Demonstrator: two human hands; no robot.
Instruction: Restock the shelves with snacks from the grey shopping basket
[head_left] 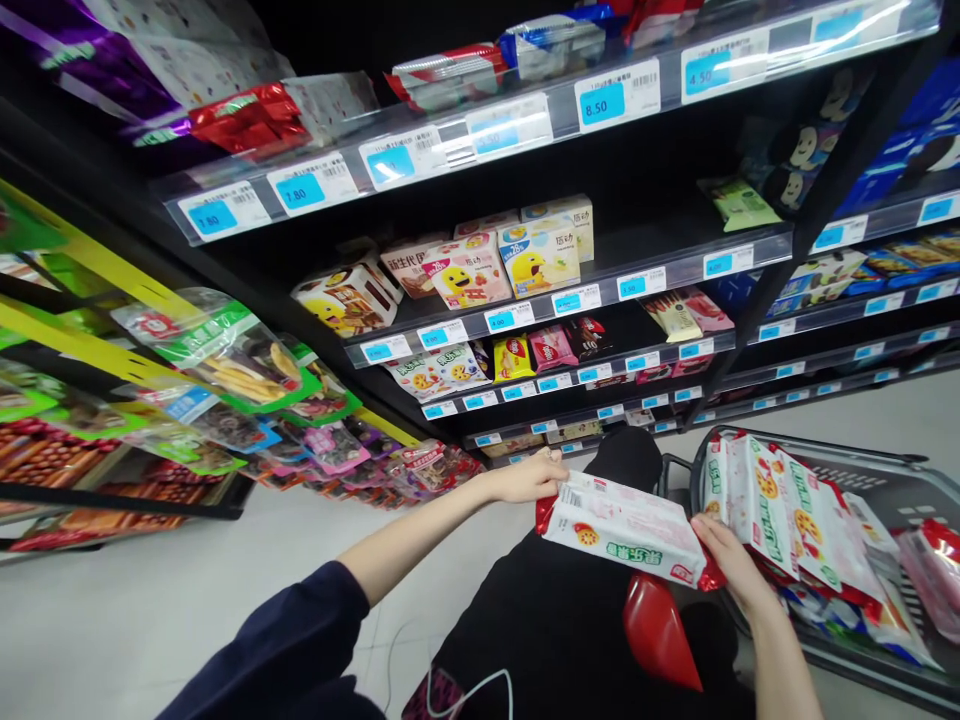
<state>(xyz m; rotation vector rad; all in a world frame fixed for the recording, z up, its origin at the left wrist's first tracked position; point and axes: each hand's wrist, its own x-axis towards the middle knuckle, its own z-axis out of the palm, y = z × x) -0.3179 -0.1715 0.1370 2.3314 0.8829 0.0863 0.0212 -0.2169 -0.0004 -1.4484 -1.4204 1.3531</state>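
Observation:
A long white packet of biscuits with red ends and green lettering is stretched between my two hands, above my dark-clothed lap. My left hand grips its left end, fingers curled over the red edge. At the opposite end, my right hand is closed on the packet's right side, close to the basket's near edge. Similar white and red packets lie stacked in the grey shopping basket at my right.
Black shelves with price tags hold small snack boxes and several biscuit packs. Hanging snack bags line a rack on the left. A red stool-like surface shows beside my leg, and a white cable crosses below.

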